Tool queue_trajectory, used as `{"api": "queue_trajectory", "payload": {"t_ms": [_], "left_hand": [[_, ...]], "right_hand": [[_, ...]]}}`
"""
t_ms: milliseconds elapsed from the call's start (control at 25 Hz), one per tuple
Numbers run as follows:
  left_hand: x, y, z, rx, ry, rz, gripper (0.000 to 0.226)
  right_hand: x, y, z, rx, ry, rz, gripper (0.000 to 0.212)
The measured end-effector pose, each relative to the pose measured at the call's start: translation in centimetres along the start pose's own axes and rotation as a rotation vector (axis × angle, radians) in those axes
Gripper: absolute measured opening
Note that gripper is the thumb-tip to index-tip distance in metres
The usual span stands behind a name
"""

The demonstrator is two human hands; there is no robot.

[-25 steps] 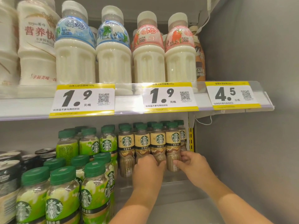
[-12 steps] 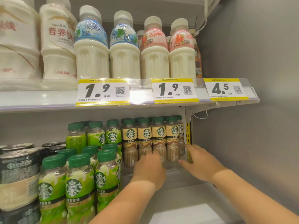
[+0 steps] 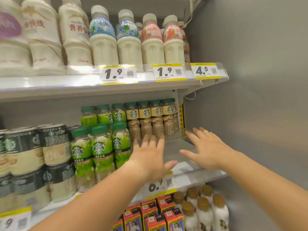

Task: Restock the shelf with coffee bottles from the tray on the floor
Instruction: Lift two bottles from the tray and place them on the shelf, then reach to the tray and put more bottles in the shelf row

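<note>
Both hands hang empty over the bare front stretch of the middle shelf (image 3: 186, 165), palms down. The left hand (image 3: 150, 157) has its fingers spread apart, the tips just short of the row of tan-labelled coffee bottles (image 3: 150, 120) that stands far back on the shelf, toward the right end. The right hand (image 3: 206, 150) is equally loose, fingers splayed, nearer the grey side wall (image 3: 260, 97) and apart from the bottles. Left of the coffee row stand green-labelled bottles (image 3: 98, 147), and further left stacked dark cans (image 3: 33, 155). On the upper shelf, white milk-drink bottles (image 3: 128, 40) line up behind yellow-edged price tags (image 3: 169, 72). Below, white bottles with brown caps (image 3: 202, 212) sit beside small colourful cartons (image 3: 156, 215); their print is too blurred to read.
</note>
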State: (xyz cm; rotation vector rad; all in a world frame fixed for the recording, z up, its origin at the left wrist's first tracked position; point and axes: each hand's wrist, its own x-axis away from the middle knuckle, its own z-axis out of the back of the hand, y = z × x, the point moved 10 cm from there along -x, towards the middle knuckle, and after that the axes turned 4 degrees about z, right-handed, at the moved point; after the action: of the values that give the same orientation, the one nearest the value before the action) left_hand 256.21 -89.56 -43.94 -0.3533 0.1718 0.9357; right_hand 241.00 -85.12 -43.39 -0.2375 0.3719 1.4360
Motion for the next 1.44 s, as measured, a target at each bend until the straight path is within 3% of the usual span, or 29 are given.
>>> {"api": "queue_trajectory", "payload": {"t_ms": [480,800,1160,1440], "left_hand": [[15.2,0.0,-5.6,0.021,0.188,-0.202,0.099],[24.2,-0.9,-16.3,0.059,0.214,-0.319,0.093],[33.7,2.9,-35.2,0.261,-0.07,-0.276,0.083],[38.4,4.0,-49.9,0.54,-0.456,0.04,0.06]], "right_hand": [[15.1,-6.4,-4.0,0.072,0.023,-0.054,0.104],[24.3,-9.9,-14.9,-0.015,-0.124,-0.059,0.098],[36.1,-13.6,-34.6,-0.129,-0.4,-0.036,0.086],[42.1,-14.2,-46.9,-0.282,-0.627,-0.126,0.08]]}}
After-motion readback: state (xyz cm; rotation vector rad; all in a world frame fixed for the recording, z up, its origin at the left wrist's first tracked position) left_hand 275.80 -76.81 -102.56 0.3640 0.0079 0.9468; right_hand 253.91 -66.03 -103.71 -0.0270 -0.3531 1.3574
